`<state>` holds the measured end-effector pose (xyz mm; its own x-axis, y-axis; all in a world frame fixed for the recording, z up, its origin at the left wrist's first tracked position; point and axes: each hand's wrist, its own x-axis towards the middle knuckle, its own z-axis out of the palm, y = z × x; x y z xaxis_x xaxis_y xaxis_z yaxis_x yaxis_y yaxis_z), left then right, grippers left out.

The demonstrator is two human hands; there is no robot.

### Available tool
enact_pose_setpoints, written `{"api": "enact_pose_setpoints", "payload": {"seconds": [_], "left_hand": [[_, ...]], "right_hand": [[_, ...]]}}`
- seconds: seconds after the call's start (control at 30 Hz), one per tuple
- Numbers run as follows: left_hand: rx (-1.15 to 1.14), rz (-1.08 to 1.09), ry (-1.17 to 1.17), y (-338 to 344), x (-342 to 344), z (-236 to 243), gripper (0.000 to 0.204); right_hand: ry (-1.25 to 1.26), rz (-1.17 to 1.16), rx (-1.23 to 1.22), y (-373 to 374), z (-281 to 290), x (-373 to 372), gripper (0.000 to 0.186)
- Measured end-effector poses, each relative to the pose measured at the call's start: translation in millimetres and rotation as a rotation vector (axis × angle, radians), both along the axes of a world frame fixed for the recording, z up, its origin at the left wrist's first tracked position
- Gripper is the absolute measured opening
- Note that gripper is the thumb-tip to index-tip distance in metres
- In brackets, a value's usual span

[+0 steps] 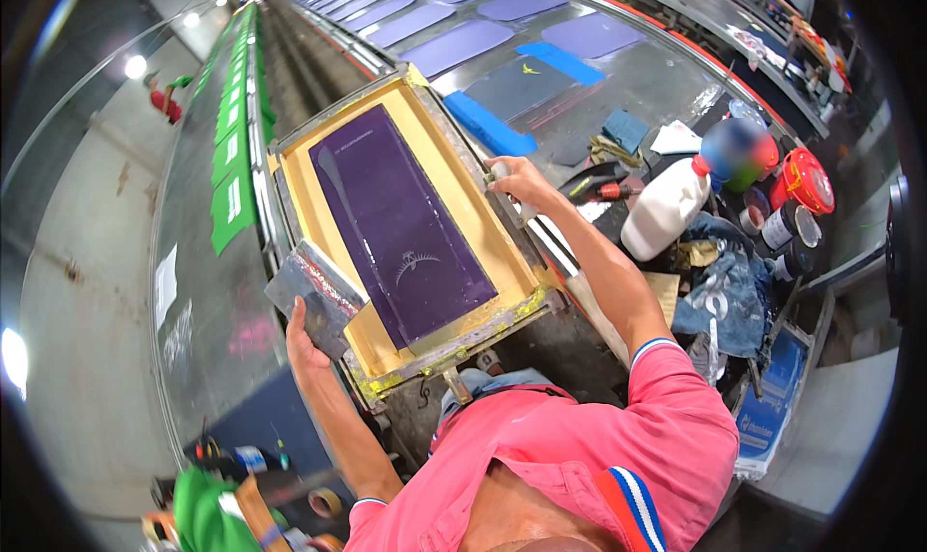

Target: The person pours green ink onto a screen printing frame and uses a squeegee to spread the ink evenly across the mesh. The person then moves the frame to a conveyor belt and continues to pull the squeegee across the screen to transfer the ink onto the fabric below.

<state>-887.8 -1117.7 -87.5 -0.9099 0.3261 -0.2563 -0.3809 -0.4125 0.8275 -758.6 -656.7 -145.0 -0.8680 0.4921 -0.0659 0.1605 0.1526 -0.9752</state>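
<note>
A screen-printing frame (394, 365) lies tilted in front of me, its inner border yellow and its mesh (386, 195) dark purple, with a small pale design near the close end. At its near left corner, my left hand (307, 338) grips a flat grey plate (311, 291) smeared with red; the plate overlaps the frame's left edge. Most of those fingers are hidden beneath the plate. Over on the far right side, my right hand (521, 182) is closed on the frame's edge by a small pale fitting.
Purple panels (470, 48) line the long table beyond, with blue tape strips (491, 123) nearer. Green pieces (233, 190) hang along the left table. To the right stand a white jug (666, 209), a red bucket (803, 180), tins and rags (726, 296).
</note>
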Motion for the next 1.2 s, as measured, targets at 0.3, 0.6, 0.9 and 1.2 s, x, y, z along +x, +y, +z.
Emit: {"api": "enact_pose_setpoints", "payload": {"seconds": [0.3, 0.6, 0.9, 1.2], "left_hand": [[-0.008, -0.44, -0.049, 224.7, -217.1, -21.4, 0.046], [0.093, -0.853, -0.079, 471.5, -384.2, -64.3, 0.04], [-0.154, -1.28, -0.073, 706.1, -415.8, -126.4, 0.038], [0.026, -1.41, -0.491, 740.2, -407.0, -206.5, 0.041]], "right_hand": [[0.009, -0.446, 0.029, 131.1, -25.2, -34.5, 0.051], [0.086, -0.912, 0.28, 260.8, -110.2, -80.1, 0.046], [-0.137, -1.451, 0.164, 278.4, -153.2, -60.6, 0.033], [-0.346, -1.772, 0.162, 254.5, -175.6, -40.5, 0.029]]}}
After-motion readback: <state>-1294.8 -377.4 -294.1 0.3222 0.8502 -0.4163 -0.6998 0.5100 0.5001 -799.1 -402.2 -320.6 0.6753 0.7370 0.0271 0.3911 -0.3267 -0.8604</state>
